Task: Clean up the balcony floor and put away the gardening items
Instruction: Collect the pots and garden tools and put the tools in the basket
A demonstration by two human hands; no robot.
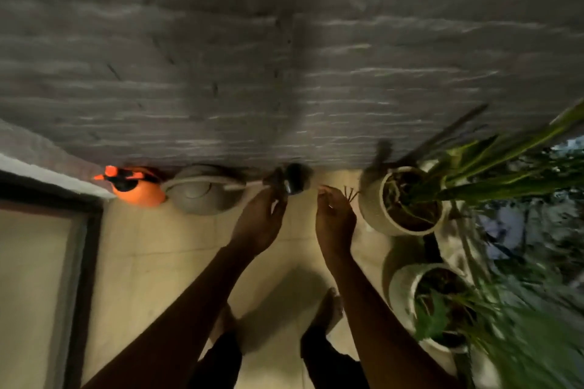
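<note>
My left hand (260, 221) reaches toward the wall and grips a small dark object (278, 183), blurred, right beside a round black pot (297, 181) on the floor. My right hand (335, 218) hovers just right of it with its fingers curled. Thin dark prongs (350, 193) stick out beyond its knuckles; whether the hand holds them is unclear. A grey watering can (202, 191) stands against the wall, its spout pointing at my left hand. An orange spray bottle (136, 188) sits to the left of the can.
Two pale plant pots (373, 208) (401, 290) with long green leaves stand at the right. The grey brick wall (284, 57) fills the far side. A dark door frame (91, 262) borders the tiled floor (164, 256) on the left. My bare feet are below.
</note>
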